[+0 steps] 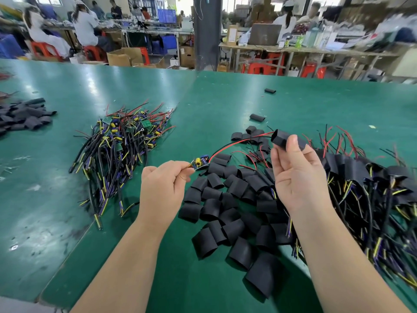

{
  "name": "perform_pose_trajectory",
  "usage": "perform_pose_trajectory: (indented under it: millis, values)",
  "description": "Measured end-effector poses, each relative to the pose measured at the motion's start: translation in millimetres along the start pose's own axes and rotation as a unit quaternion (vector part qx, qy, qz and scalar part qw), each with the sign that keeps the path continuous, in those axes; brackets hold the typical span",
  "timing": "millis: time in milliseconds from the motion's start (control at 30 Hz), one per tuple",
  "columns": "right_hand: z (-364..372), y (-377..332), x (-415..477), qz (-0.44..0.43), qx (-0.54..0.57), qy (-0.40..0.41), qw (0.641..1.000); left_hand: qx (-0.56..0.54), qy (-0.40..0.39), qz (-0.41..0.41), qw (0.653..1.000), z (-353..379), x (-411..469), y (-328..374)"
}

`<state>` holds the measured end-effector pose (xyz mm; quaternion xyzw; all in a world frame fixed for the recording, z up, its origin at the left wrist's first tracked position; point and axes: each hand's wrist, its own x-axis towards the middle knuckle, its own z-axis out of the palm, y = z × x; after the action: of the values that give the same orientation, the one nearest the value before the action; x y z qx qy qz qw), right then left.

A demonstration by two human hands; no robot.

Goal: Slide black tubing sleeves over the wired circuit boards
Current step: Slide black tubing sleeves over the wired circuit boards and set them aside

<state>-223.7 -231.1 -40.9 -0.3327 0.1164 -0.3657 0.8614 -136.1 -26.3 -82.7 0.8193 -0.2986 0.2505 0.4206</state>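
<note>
Green matting (67, 199) bears the bare wired boards (126, 136) at ten o'clock. The left hand (164, 184) pinches one circuit board (199, 163) by its end, body exposed. Its leads (225, 147) run toward two o'clock, where the right hand (297, 175) grips a black sleeve (283, 137), seemingly threaded on them, ready to slide down.

Hands (163, 184) x2; PCB (199, 162) x1, sleeve (281, 137) x1 held; loose sleeves (214, 206) dozens; wire piles (121, 143) x2.

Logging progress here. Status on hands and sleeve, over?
Left hand pinches circuit board. Right hand holds black sleeve, board's wires running into it. Board not yet sleeved; nothing blocking.
</note>
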Motion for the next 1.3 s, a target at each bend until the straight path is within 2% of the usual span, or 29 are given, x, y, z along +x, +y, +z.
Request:
perform_pose_trajectory:
  millis: [300, 433, 633, 767, 933, 1300]
  values:
    - [-3.8, -0.9, 2.9, -0.018, 0.007, 0.052, 0.998, 0.008, -0.003, 0.033, 0.999, 2.3, -1.7, 5.0]
    - [1.0, -1.0, -0.2, 0.008, -0.013, 0.0, 1.0, 0.008, -0.012, 0.03, 0.999, 2.8, -1.6, 4.9]
    - [12.8, 13.8, -11.6, 0.092, -0.025, -0.094, 0.991, 0.001, -0.032, 0.039, 0.999, 6.2, -3.4, 9.1]
    - [14.7, 34.1, -21.7, 0.128, -0.12, -0.115, 0.978, -0.01, -0.028, 0.039, 0.999, 6.9, -4.4, 12.3]
    - [10.4, 34.1, -20.7, 0.107, -0.184, -0.107, 0.971, -0.025, -0.005, 0.025, 0.999, 6.4, -4.1, 13.6]
    - [12.4, 35.9, -25.6, 0.118, -0.196, -0.124, 0.966, -0.003, -0.003, 0.035, 0.999, 7.2, -4.4, 16.8]
